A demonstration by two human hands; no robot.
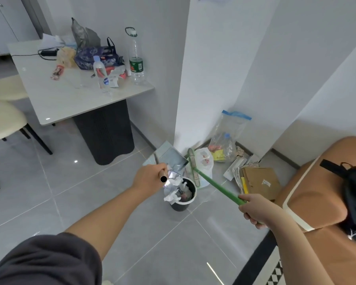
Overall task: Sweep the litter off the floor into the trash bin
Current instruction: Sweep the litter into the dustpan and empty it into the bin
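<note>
1. Grey tiled floor met white walls at a corner; a cluttered bench stood well beyond the left hand.
2. The left hand was closed around a tube handle, tilting a metal dustpan above the trash bin; the right hand gripped a green broom handle.
3. The bin — just beside the left hand — held crumpled paper litter.

2 hands; 1 bin; 1 broom; 1 dustpan; prob. 2 bottles
</note>
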